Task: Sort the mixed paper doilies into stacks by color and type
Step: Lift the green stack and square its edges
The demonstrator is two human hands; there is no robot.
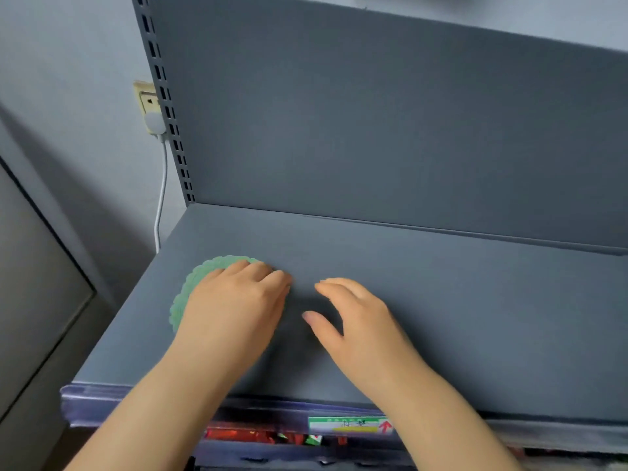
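Left hand (234, 300): palm down, fingers loosely bent, resting on green scalloped doily (199, 274), which lies flat at near-left of grey shelf (458, 300). Right hand (360, 321): just beside, fingers relaxed, thumb spread, holding nothing.

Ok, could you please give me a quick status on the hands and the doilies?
Left hand rests on green doily. Right hand open, empty, beside it over the shelf. No other doilies in view. Nothing blocking either hand.
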